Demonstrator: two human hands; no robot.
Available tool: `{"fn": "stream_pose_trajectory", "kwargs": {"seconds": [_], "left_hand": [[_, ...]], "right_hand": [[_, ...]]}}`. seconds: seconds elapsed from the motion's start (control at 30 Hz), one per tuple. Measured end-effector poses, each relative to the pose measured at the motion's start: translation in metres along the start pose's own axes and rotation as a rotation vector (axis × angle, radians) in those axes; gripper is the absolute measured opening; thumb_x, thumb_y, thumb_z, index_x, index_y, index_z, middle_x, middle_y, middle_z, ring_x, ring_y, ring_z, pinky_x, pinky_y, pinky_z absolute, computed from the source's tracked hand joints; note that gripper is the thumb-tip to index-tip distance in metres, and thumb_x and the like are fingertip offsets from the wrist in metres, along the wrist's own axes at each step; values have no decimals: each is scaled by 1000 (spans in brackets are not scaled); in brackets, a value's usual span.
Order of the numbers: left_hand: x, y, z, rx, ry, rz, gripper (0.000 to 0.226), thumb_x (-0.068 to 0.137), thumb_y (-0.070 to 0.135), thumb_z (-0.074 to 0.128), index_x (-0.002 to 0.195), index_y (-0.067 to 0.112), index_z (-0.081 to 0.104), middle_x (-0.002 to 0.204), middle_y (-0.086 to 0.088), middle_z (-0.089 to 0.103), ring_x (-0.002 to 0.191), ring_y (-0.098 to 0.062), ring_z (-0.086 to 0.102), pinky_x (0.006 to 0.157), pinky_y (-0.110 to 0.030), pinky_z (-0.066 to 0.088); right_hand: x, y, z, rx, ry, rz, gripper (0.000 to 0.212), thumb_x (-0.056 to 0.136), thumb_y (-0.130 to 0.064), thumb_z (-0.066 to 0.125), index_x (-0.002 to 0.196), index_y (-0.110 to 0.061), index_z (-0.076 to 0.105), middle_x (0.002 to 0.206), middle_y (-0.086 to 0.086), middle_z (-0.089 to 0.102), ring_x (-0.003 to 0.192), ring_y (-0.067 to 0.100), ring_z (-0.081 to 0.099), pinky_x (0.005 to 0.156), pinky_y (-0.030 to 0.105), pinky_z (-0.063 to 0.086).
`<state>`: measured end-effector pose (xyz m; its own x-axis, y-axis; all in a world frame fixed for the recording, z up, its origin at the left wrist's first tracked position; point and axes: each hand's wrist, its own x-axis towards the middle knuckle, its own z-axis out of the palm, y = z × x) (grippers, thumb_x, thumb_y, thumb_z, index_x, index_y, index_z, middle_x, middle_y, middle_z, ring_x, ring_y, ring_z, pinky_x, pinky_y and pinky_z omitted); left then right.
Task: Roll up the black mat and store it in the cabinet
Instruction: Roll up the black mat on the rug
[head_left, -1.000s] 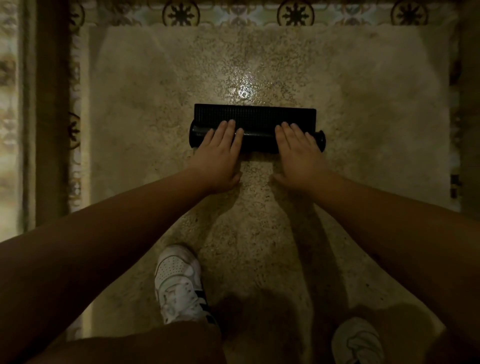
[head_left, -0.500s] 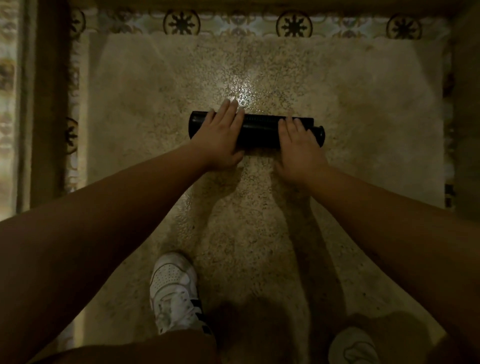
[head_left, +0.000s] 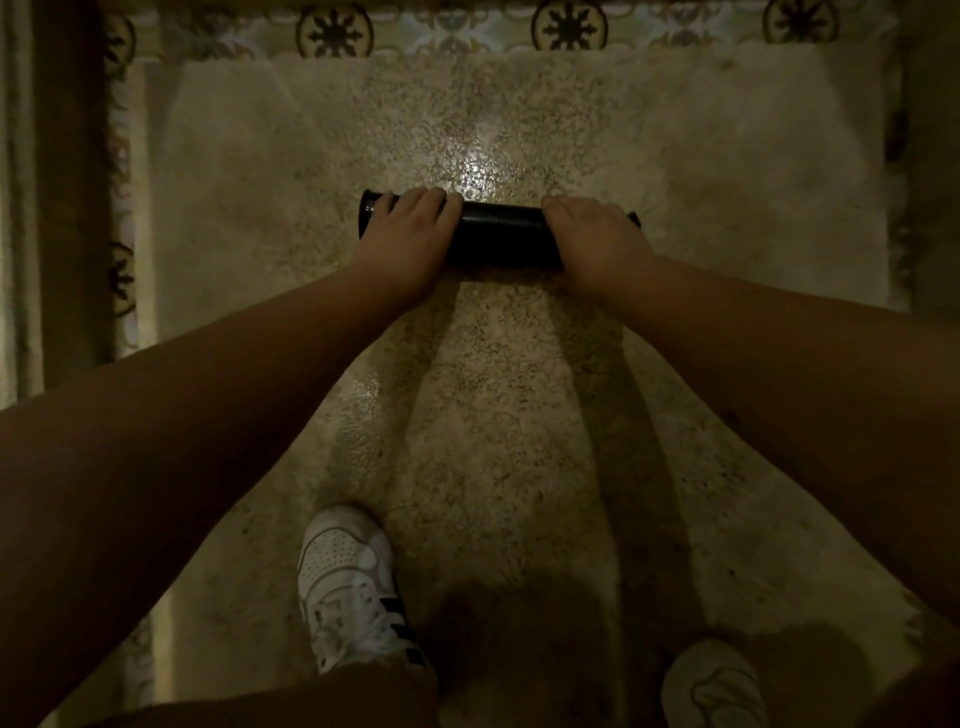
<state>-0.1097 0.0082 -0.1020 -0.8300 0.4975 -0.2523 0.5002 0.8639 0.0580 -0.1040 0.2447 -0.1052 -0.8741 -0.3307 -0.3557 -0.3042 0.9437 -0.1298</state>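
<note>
The black mat (head_left: 498, 236) lies on the speckled floor as a tight horizontal roll, with no flat part showing. My left hand (head_left: 408, 241) curls over its left portion, fingers wrapped over the top. My right hand (head_left: 597, 236) grips the right portion the same way. Only the middle of the roll and its two ends show between and beside my hands. No cabinet is in view.
The speckled stone floor (head_left: 493, 415) has a patterned tile border (head_left: 566, 26) along the far edge and down the left side. A dark strip (head_left: 67, 182) runs along the left. My white shoes (head_left: 348, 587) stand behind the roll.
The flat strip of mat seen a second ago has been rolled in. My hands went from lying flat on the roll to curling around it, and the roll moved slightly away from me.
</note>
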Motion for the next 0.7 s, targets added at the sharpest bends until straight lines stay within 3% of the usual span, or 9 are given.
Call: {"fn": "stream_pose_trajectory", "kwargs": {"seconds": [0.13, 0.23, 0.37, 0.6, 0.7], "left_hand": [[-3, -1, 0, 12, 48, 1, 58, 88, 16, 57, 140, 5, 34, 139, -19, 46, 126, -38, 42, 103, -55, 32], [-2, 0, -3, -34, 56, -23, 48, 86, 18, 57, 131, 9, 43, 129, -16, 54, 118, -37, 48, 96, -54, 35], [-16, 4, 1, -64, 41, -36, 43, 84, 25, 60, 123, 12, 49, 121, -14, 59, 110, -36, 51, 91, -50, 38], [-63, 11, 14, -262, -141, 29, 69, 74, 44, 75, 132, 16, 51, 123, -10, 62, 107, -33, 54, 91, -44, 43], [-72, 14, 15, -353, -172, 12, 72, 77, 41, 76, 137, 13, 49, 126, -12, 62, 109, -34, 53, 91, -41, 43]], "right_hand": [[2, 4, -1, -4, 46, -12, 51, 77, -9, 67, 124, -9, 48, 111, 16, 62, 97, 36, 60, 79, 41, 47], [2, 5, -7, 32, 3, 6, 40, 74, -16, 69, 110, -14, 52, 103, 12, 63, 91, 35, 62, 72, 38, 47], [-4, 1, -12, -9, -144, -7, 54, 69, -31, 78, 117, -20, 54, 103, 10, 65, 91, 33, 62, 71, 35, 45], [-32, -2, 7, 76, -398, -118, 73, 61, -42, 86, 125, -25, 55, 111, 6, 64, 99, 29, 60, 70, 31, 39], [-33, 0, 8, 109, -427, -160, 84, 62, -43, 86, 134, -20, 50, 129, 11, 46, 115, 30, 48, 88, 36, 45]]}}
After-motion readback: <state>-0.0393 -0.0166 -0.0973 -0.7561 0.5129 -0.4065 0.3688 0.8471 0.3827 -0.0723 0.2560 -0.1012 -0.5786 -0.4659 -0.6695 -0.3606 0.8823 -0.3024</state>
